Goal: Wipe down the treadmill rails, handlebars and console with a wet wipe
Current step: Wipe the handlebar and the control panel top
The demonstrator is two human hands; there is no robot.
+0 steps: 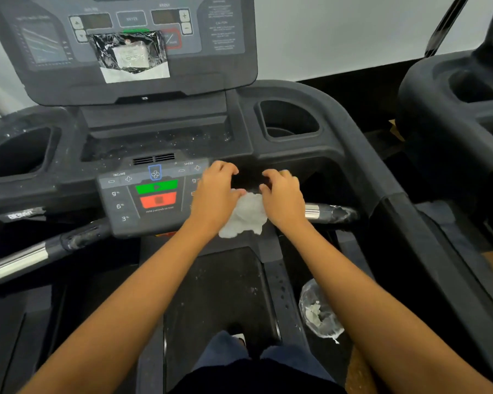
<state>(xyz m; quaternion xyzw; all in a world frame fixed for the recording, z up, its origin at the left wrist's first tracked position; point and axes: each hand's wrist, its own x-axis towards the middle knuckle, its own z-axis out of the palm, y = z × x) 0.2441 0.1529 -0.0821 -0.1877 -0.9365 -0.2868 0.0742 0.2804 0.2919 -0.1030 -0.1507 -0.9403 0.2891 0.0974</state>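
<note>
I have my left hand [215,194] and right hand [282,197] side by side, fingers curled. Each seems to pinch the top of the crumpled wet wipe [245,216] hanging between them, though the grips are partly hidden. The wipe is just right of the lower console panel [143,194], beside the right handlebar [330,213].
</note>
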